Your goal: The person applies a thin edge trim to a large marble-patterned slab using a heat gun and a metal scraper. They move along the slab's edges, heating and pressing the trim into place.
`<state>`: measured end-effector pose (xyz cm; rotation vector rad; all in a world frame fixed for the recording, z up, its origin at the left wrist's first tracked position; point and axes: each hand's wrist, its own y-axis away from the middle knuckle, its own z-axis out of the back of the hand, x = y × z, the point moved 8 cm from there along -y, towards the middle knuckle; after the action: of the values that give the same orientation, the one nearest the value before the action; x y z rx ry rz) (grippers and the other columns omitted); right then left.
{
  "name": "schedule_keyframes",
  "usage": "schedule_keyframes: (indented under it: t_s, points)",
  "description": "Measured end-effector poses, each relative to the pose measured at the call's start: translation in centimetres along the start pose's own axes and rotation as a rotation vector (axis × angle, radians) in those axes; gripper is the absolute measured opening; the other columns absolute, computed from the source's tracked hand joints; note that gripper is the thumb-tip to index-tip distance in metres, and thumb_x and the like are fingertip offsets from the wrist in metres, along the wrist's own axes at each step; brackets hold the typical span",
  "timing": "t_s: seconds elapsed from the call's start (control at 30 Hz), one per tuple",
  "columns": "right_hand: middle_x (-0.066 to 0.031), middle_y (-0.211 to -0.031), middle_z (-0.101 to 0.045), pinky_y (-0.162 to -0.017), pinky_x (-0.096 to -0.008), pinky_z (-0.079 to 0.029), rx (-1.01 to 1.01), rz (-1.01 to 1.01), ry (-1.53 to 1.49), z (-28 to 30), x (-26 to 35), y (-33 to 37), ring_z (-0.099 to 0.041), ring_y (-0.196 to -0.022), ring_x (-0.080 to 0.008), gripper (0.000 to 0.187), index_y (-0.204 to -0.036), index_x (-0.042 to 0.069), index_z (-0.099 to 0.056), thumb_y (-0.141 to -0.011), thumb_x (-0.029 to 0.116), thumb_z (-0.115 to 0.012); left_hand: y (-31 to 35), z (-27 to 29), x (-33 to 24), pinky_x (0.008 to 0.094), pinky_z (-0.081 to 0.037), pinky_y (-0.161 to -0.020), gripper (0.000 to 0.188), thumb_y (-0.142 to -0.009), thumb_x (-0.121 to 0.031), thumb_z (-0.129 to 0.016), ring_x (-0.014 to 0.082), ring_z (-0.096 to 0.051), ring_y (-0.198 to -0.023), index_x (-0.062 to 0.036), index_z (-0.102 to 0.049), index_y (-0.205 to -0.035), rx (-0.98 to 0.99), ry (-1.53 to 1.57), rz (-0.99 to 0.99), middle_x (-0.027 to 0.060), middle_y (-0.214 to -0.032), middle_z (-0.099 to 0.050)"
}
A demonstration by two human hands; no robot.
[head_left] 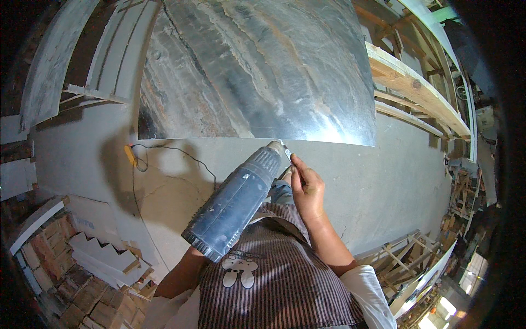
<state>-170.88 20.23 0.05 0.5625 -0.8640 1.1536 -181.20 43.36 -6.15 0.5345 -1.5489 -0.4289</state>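
A blue-grey heat gun (233,200) slants across the middle, its metal nozzle near the front edge of a glossy marble-patterned panel (257,71). My left forearm (183,271) runs up under the gun's body. That hand is hidden behind the gun, which it holds up off the floor. Close to the nozzle, my right hand (308,189) is closed, with thumb and forefinger pinching a small thin scraper-like blade (286,152). The blade's tip is by the panel's edge; whether it touches is too small to tell.
A dark cord with a yellow connector (130,155) lies on the concrete floor (383,181) at left. Wooden beams (419,85) stand along the right. More panels (57,66) lean at far left. Stacked bricks (82,299) are at lower left, a wooden frame (402,257) at lower right.
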Motion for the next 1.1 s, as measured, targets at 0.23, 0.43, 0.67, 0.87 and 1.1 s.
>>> schedule_keyframes:
  t_s: [0.23, 0.43, 0.67, 0.87, 1.1]
  points:
    - [-0.0107, -0.074, -0.063, -0.062, -0.0289, -0.048, -0.009, -0.040, 0.016, 1.3, -0.6, -0.2, -0.056, -0.061, -0.0160, 0.031, -0.118, 0.006, -0.067, -0.088, 0.002, -0.064, -1.3, 0.4, -0.5, 0.0311, -0.052, -0.052, 0.036, -0.098, -0.031, -0.045, 0.0175, -0.054, -0.050, -0.0046, -0.061, -0.080, 0.032, -0.247, -0.140, 0.0044, -0.067, -0.061]
    - [-0.0097, -0.071, -0.061, -0.061, -0.0283, -0.048, -0.010, -0.001, 0.050, 1.9, -1.3, -0.3, -0.055, -0.060, -0.0153, 0.031, -0.118, 0.006, -0.067, -0.087, 0.001, -0.064, -2.1, 0.3, -0.4, 0.0311, -0.052, -0.052, 0.035, -0.097, -0.031, -0.045, 0.0175, -0.055, -0.051, -0.0047, -0.061, -0.080, 0.045, -0.463, -0.251, 0.0043, -0.068, -0.061]
    - [-0.0090, -0.070, -0.060, -0.062, -0.0280, -0.048, 0.007, -0.039, 0.009, 2.8, -1.7, -0.5, -0.055, -0.060, -0.0148, 0.031, -0.119, 0.005, -0.067, -0.088, 0.001, -0.063, -2.6, 0.3, 0.0, 0.0311, -0.052, -0.053, 0.034, -0.097, -0.030, -0.046, 0.0176, -0.055, -0.052, -0.0048, -0.062, -0.081, 0.037, -0.705, -0.386, 0.0043, -0.069, -0.061]
    - [-0.0089, -0.070, -0.059, -0.062, -0.0283, -0.048, 0.029, -0.022, 0.004, 3.4, -2.0, -0.9, -0.055, -0.061, -0.0151, 0.031, -0.118, 0.005, -0.067, -0.088, 0.002, -0.062, -2.9, 0.1, 0.5, 0.0312, -0.052, -0.054, 0.033, -0.096, -0.030, -0.046, 0.0177, -0.055, -0.052, -0.0049, -0.062, -0.081, 0.028, -0.933, -0.512, 0.0042, -0.069, -0.062]
    - [-0.0110, -0.070, -0.061, -0.062, -0.0301, -0.049, 0.052, -0.002, 0.009, 3.8, -2.6, -1.3, -0.057, -0.061, -0.0176, 0.030, -0.118, 0.004, -0.067, -0.088, 0.003, -0.063, -3.1, 0.2, 0.9, 0.0312, -0.052, -0.055, 0.032, -0.096, -0.029, -0.047, 0.0177, -0.055, -0.053, -0.0050, -0.062, -0.081, 0.021, -1.084, -0.611, 0.0041, -0.070, -0.062]
